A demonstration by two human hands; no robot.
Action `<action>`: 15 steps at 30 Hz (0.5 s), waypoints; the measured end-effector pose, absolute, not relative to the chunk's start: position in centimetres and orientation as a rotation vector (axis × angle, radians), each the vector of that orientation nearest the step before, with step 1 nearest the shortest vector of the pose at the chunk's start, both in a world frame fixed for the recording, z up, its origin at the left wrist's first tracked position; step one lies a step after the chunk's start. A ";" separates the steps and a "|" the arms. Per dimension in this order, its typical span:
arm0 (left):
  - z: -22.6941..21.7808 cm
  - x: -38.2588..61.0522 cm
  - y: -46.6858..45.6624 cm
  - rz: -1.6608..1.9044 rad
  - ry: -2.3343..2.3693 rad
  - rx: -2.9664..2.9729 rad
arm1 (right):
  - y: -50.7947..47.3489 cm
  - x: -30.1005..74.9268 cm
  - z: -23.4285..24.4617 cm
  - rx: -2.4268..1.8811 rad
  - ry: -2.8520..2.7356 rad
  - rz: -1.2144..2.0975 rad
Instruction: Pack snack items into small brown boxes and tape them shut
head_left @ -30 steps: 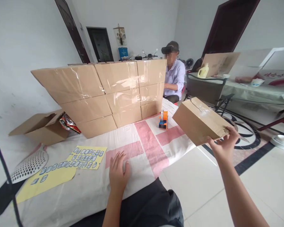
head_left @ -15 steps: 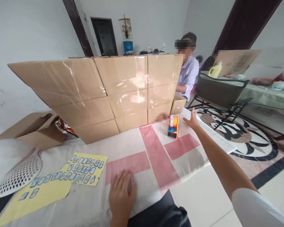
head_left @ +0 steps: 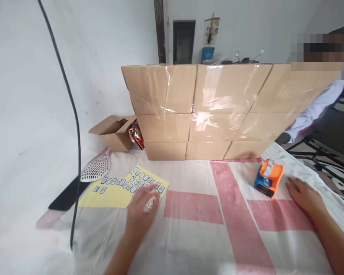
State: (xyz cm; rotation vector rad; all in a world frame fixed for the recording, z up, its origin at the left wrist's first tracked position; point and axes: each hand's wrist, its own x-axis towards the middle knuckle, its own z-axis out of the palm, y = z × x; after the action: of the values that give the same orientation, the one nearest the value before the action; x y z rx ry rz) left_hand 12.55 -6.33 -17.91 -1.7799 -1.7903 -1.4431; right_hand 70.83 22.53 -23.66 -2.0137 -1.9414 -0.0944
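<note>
1. Nine cartons (head_left: pixel 166 128) visible, stacked, tape showing; side carton (head_left: pixel 120 142) open.
2. Labels (head_left: pixel 103 190) remain on yellow backing (head_left: pixel 109 201).
3. My left hand (head_left: pixel 142 208) is over it, fingers bent; blur hides any grip.
4. My right hand (head_left: pixel 306 196) lies flat, empty, beside the tape dispenser (head_left: pixel 272 181).

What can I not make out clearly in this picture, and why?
All in the head view:
Writing on the small white labels: too small.
Anything beneath the blurred left hand: covered by it.
Inside of the open brown cardboard box: flaps and walls hide most.
Upper end of the thin black cable: cut off by the top edge.
</note>
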 end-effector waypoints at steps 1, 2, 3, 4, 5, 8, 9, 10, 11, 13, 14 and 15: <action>-16.8 9.3 -5.0 -1.415 -1.916 -1.679 | 22.9 71.4 -24.0 -2.064 -1.962 -0.076; -15.6 6.2 -3.4 -1.400 -2.060 -1.577 | 23.2 71.9 -24.3 -2.105 -1.980 -0.057; -14.4 3.3 -1.6 -1.373 -2.208 -1.459 | 23.5 72.3 -24.6 -2.113 -1.982 -0.032; -13.2 0.7 0.3 -1.294 -2.323 -1.352 | 23.6 72.7 -24.7 -2.109 -1.982 -0.030; -12.0 -1.4 2.2 -1.181 -2.400 -1.253 | 23.7 73.0 -24.8 -2.099 -1.983 -0.032; -9.6 -5.2 7.2 -0.779 -2.459 -1.154 | 23.8 73.4 -25.0 -2.070 -1.972 -0.036; -9.1 -5.7 8.6 -0.662 -2.464 -1.175 | 23.8 73.4 -24.9 -2.071 -1.965 -0.029; -8.9 -6.1 9.7 -0.571 -2.476 -1.202 | 23.8 73.4 -24.9 -2.076 -1.957 -0.018; -8.8 -6.3 10.7 -0.509 -2.496 -1.225 | 23.8 73.4 -24.8 -2.083 -1.950 -0.004; -8.9 -6.6 12.4 -0.462 -2.559 -1.222 | 23.7 73.2 -24.5 -2.093 -1.928 0.023; -9.0 -6.7 13.0 -0.444 -2.590 -1.208 | 23.7 73.1 -24.4 -2.094 -1.916 0.035; -9.0 -6.8 13.4 -0.429 -2.617 -1.192 | 23.7 73.1 -24.3 -2.091 -1.903 0.045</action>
State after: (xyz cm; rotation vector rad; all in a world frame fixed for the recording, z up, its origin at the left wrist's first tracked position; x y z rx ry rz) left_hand -6.83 13.42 -9.00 -1.1917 -2.6167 -0.4288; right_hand 73.07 23.71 -24.27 -2.0911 -1.9028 0.0447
